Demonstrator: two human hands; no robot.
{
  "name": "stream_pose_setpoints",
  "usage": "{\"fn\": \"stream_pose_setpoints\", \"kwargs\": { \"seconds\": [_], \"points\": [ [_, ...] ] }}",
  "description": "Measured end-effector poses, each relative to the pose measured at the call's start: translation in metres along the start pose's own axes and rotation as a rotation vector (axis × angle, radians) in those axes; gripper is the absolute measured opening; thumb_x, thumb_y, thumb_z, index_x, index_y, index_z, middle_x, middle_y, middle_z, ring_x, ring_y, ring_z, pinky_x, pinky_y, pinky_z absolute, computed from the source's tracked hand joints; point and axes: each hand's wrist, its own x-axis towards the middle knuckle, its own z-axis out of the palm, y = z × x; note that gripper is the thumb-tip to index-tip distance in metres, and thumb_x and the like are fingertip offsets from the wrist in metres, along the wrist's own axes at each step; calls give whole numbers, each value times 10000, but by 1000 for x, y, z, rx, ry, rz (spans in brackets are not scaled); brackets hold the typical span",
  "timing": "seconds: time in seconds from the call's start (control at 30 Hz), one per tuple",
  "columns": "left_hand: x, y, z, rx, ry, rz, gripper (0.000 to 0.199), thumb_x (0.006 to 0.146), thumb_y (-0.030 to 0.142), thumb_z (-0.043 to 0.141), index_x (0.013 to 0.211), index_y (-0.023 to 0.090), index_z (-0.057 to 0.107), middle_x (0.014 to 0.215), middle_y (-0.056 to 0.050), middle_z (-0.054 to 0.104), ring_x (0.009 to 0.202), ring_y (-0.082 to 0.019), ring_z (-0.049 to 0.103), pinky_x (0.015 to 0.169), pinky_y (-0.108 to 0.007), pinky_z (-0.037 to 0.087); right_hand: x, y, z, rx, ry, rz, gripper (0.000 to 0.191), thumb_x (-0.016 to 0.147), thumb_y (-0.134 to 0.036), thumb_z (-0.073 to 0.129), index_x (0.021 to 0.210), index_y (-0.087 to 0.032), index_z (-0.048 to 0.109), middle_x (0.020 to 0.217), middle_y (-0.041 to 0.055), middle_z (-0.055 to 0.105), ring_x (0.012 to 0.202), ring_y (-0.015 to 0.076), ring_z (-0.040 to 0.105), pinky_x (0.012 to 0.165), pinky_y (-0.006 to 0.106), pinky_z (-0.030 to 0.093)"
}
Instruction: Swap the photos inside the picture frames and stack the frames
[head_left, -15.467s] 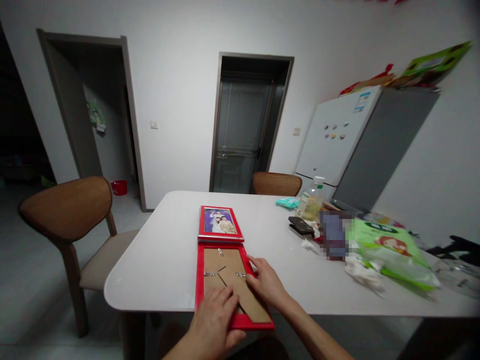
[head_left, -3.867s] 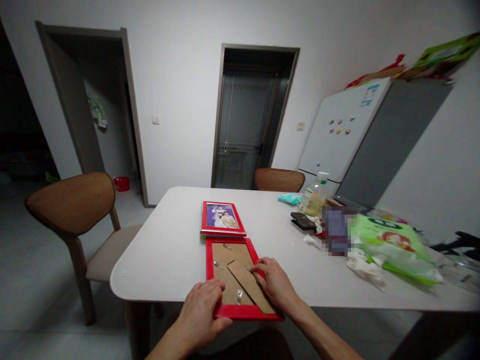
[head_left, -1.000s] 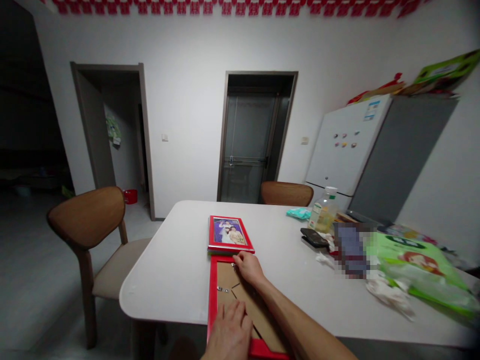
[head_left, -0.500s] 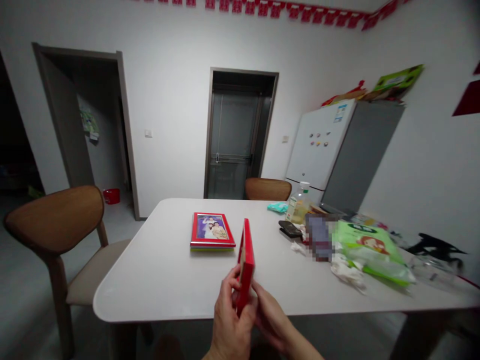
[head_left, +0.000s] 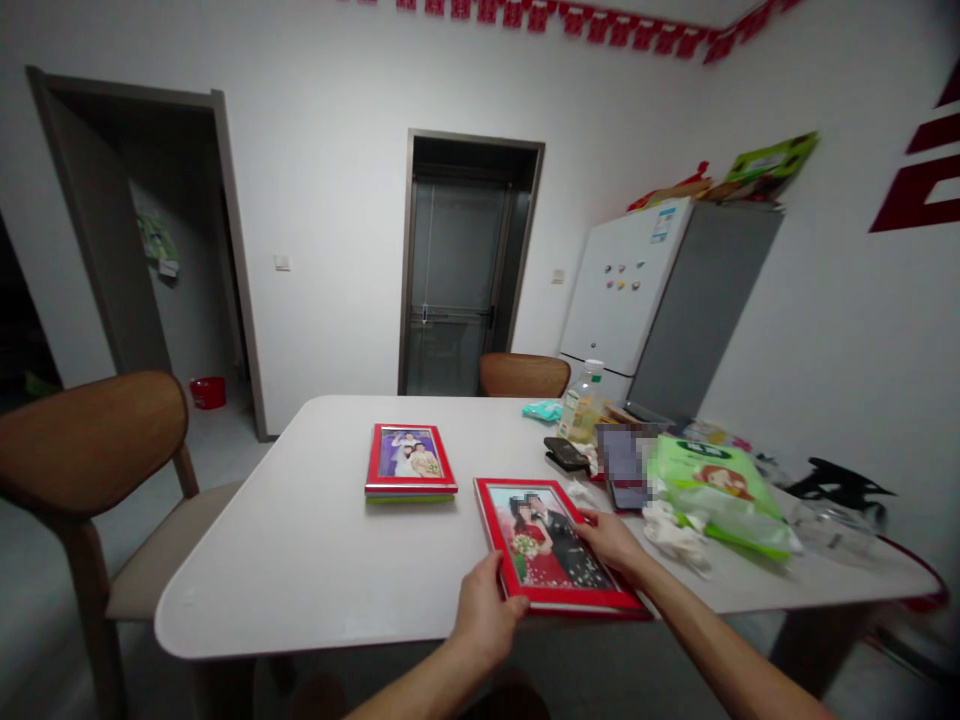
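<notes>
Two red photo frames show, both picture side up. The wedding portrait frame point(head_left: 562, 540) sits lower right of centre, its near edge past the edge of the white table point(head_left: 300, 580); that overhang probably lets fingers get beneath it. The left hand point(head_left: 484, 612) is closed on its near-left corner, the right hand point(head_left: 611, 545) on its right rail, a two-sided hold that likely keeps it level and leaves most of the picture uncovered. Some fingertips are hidden, and whether the frame rests fully on the table I cannot tell.

The smaller frame point(head_left: 410, 458), mid-frame, lies flat on something green (only the edge shows), apparently set there out of the hands' way.

Counted elsewhere: one bottle point(head_left: 581, 402), one green tissue pack point(head_left: 724, 490) at right, two wooden chairs point(head_left: 86, 430), and six magnets in two rows on one fridge point(head_left: 630, 290), upper right.
</notes>
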Motion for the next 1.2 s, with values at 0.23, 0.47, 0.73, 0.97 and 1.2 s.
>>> {"fn": "stream_pose_setpoints", "kwargs": {
  "seconds": [0.23,0.47,0.73,0.97,1.2],
  "points": [
    [11,5,-1,119,-2,-15,461,547,91,628,994,171,547,1030,-51,580,986,-229,485,874,-311,345,22,10,5,-272,13,-74,211,619,-174,514,763,-159,668,723,69,673,714,211,602,595,243,397],
    [30,-21,-58,-25,213,-143,493,648,133,608,1116,114,451,1165,-121,492,1092,-220,418,930,-289,278,9,-53,57,-417,23,-391,337,736,-238,420,998,-93,575,1009,140,595,953,219,512,829,292,336],
    [48,-50,-123,-359,429,-295,247,825,293,472,1027,152,484,1015,-47,533,842,-167,547,717,-368,461,-6,-168,153,-408,-107,-735,334,647,-203,564,978,-161,545,1064,108,535,1010,224,434,838,318,329],
    [29,-41,-124,-655,483,-118,386,680,425,594,889,102,564,823,-85,638,736,-181,612,656,-280,463,-45,-169,145,-316,-138,-853,169,677,-132,491,838,-156,538,984,96,539,950,204,449,837,340,342],
    [-21,-10,-107,-482,599,105,327,724,319,559,992,132,540,957,-83,624,906,-219,562,817,-312,415,-99,-181,104,550,-435,-493,362,660,-209,514,1022,-203,501,1114,66,516,1045,198,456,881,362,343]
  ]
}}
